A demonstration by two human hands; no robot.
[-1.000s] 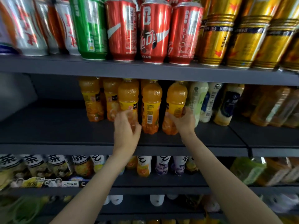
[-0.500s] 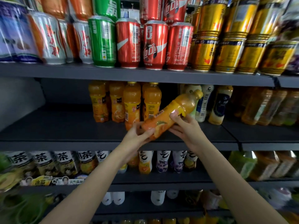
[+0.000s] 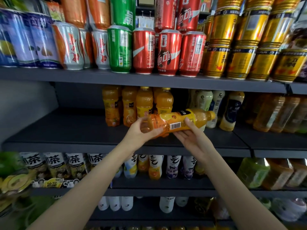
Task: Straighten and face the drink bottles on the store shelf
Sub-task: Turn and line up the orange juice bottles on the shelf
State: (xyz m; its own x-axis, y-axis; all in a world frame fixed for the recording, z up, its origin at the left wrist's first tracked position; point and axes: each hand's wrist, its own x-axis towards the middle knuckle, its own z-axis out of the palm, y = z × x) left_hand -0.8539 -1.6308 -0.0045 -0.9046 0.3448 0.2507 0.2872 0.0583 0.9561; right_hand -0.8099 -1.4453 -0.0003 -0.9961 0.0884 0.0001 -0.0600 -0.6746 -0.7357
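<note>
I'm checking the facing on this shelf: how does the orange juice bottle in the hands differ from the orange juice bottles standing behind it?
The held orange juice bottle lies nearly sideways, cap to the right; the standing orange juice bottles are upright, caps up. The held one is off the shelf, gripped by the left hand and right hand; the others rest on the middle shelf. Its barcode faces the camera. All share orange liquid and yellow labels.

This is a shop's drinks aisle. Dark metal shelves (image 3: 149, 82) run in tiers, each packed with many copies of the same product: red cans (image 3: 169, 52) beside gold cans (image 3: 239, 60) above, orange juice bottles (image 3: 129, 105) on the middle tier, tea bottles (image 3: 54, 165) below, labels mostly turned outward.
</note>
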